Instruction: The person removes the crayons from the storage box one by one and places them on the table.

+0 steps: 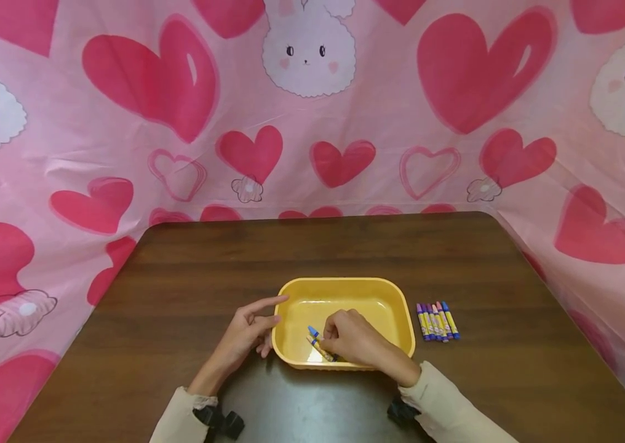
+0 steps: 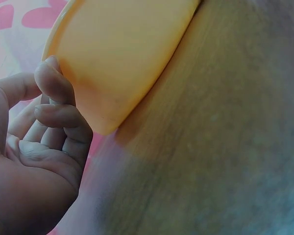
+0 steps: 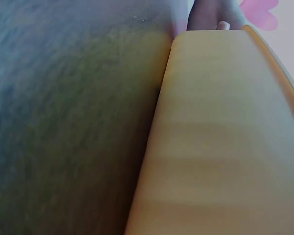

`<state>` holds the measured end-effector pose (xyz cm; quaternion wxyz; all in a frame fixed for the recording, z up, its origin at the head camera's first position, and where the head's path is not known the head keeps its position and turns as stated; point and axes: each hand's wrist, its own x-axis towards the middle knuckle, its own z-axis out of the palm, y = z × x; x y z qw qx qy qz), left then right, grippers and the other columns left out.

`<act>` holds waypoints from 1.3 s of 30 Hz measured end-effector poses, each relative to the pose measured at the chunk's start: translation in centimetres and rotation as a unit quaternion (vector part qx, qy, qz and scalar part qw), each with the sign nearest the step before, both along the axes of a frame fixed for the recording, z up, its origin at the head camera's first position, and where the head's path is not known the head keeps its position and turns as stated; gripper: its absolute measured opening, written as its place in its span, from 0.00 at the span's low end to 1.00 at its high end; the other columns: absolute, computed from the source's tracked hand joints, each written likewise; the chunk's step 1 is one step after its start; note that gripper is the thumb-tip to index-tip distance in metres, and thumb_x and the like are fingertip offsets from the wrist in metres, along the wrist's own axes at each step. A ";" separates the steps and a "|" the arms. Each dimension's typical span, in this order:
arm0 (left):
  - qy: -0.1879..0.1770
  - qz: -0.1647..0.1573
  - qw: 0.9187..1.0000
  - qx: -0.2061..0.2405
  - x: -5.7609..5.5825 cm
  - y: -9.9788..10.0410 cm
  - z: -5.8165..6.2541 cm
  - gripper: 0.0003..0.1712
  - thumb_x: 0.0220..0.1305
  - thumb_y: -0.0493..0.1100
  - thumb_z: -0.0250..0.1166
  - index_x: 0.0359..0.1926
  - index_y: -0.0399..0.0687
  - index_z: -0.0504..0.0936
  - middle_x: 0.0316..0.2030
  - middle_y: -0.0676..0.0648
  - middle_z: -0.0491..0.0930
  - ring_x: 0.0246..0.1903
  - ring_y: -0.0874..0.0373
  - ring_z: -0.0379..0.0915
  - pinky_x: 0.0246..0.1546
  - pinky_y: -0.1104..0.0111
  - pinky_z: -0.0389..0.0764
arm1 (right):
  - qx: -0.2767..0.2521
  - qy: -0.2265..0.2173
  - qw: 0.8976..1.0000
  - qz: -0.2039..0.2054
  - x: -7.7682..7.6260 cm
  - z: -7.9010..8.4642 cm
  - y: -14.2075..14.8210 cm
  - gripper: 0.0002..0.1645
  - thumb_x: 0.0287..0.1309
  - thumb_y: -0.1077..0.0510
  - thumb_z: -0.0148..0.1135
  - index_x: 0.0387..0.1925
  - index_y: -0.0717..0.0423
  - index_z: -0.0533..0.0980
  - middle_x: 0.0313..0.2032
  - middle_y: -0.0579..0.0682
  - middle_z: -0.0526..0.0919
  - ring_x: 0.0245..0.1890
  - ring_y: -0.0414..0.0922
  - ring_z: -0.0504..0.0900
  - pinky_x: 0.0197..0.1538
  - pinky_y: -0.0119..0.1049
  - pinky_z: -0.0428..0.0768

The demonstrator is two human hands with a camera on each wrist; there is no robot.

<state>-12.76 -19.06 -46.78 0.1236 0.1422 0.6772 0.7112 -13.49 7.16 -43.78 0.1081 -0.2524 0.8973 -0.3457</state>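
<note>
A yellow plastic tray (image 1: 340, 281) sits on the table. Inside it, near the front wall, lie a blue crayon (image 1: 314, 332) and a pale orange-tipped crayon (image 1: 318, 349), both with yellow wrappers. My right hand (image 1: 354, 337) reaches over the front rim with curled fingers, and its fingertips pinch the blue crayon, hiding part of it. The right wrist view shows just the tray's outer wall (image 3: 220, 122) and part of the other hand. My left hand (image 1: 243, 332) touches the tray's left rim, index finger extended over it and thumb at the edge, other fingers loosely bent outside.
Right of the tray, several crayons (image 1: 437, 321) lie side by side in a row, tips pointing away. The dark wooden table (image 1: 224, 258) extends around the tray. A pink cloth (image 1: 301, 117) printed with hearts and rabbits hangs behind it and at both sides.
</note>
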 end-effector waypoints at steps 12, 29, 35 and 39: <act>-0.002 0.002 1.000 -0.007 0.0 -0.1 -0.2 0.27 0.73 0.40 0.59 0.68 0.34 0.69 0.14 0.49 0.75 0.11 0.61 0.68 0.13 0.71 0.73 | -0.039 0.064 0.995 -0.058 -0.2 0.1 -0.4 0.08 0.60 0.60 0.66 0.25 0.53 0.82 0.18 0.37 0.76 0.20 0.33 0.72 0.26 0.28 0.73; 0.005 0.008 1.000 0.008 0.3 -0.1 -0.2 0.27 0.72 0.39 0.59 0.68 0.33 0.68 0.14 0.48 0.75 0.10 0.60 0.68 0.13 0.71 0.73 | -0.119 0.055 0.988 -0.076 -0.6 2.0 0.3 0.03 0.59 0.62 0.69 0.30 0.58 0.84 0.25 0.42 0.83 0.25 0.35 0.78 0.32 0.29 0.79; 0.011 0.002 1.000 0.014 0.0 0.2 -0.1 0.27 0.72 0.38 0.59 0.68 0.33 0.68 0.14 0.49 0.75 0.11 0.60 0.68 0.13 0.71 0.72 | -0.123 0.064 0.986 -0.092 -0.3 3.5 2.0 0.04 0.59 0.61 0.69 0.31 0.59 0.83 0.26 0.43 0.83 0.26 0.37 0.78 0.33 0.30 0.80; 0.005 -0.002 1.000 0.015 -0.1 0.3 0.0 0.27 0.72 0.38 0.59 0.68 0.31 0.67 0.14 0.49 0.75 0.11 0.60 0.68 0.13 0.71 0.71 | -0.119 0.062 0.986 -0.104 0.5 3.3 3.2 0.03 0.59 0.62 0.69 0.31 0.57 0.84 0.26 0.42 0.83 0.26 0.36 0.78 0.33 0.30 0.80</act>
